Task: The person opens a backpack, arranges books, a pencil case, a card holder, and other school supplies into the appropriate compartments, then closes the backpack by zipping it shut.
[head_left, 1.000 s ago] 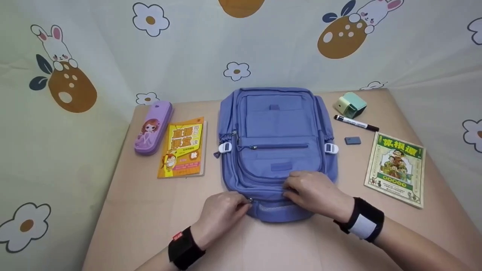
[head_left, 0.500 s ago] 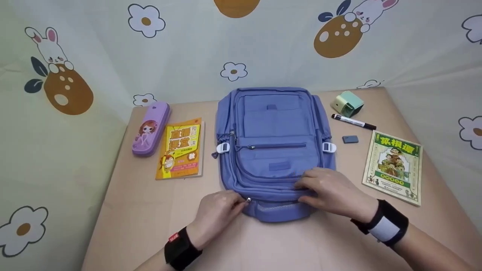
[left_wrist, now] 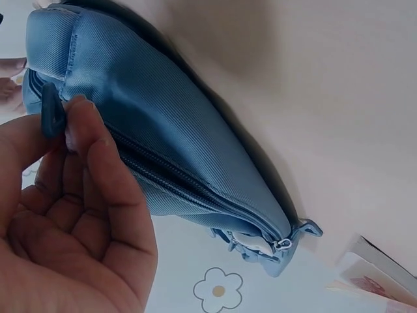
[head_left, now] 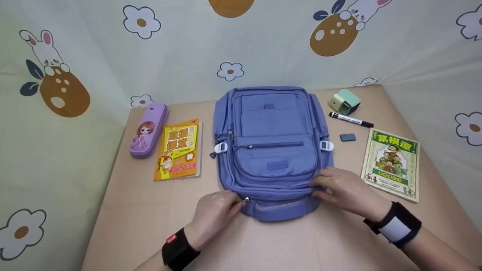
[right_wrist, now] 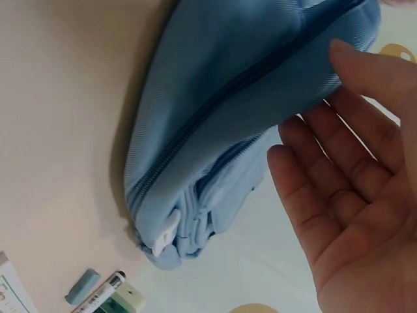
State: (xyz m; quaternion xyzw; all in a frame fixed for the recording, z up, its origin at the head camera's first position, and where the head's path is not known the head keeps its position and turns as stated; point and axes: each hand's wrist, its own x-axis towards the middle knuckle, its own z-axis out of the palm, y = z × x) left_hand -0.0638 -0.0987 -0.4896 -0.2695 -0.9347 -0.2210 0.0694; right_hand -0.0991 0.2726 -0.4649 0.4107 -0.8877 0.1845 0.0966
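Note:
A blue backpack [head_left: 273, 120] lies flat on the table, its handle end toward the person. At that end's left corner, my left hand [head_left: 216, 210] pinches a zipper pull [left_wrist: 52, 109] between thumb and index finger, the other fingers curled into the palm. The metal slider [head_left: 246, 198] shows just past the fingertips. My right hand [head_left: 342, 188] lightly holds the edge of the bag's front panel at the near right corner. In the right wrist view the thumb lies over the fabric while some fingertips are hidden behind it.
Left of the bag lie a purple pencil case [head_left: 147, 130] and an orange book [head_left: 177, 150]. On the right are a green pencil sharpener [head_left: 345, 101], a marker [head_left: 351, 120], a small blue eraser [head_left: 347, 137] and a green booklet [head_left: 391, 163]. A patterned curtain [head_left: 180, 49] stands behind.
My right hand has slid rightward along the bag's edge to its near right corner. The left hand keeps its place at the left corner. The whole head view has shifted slightly.

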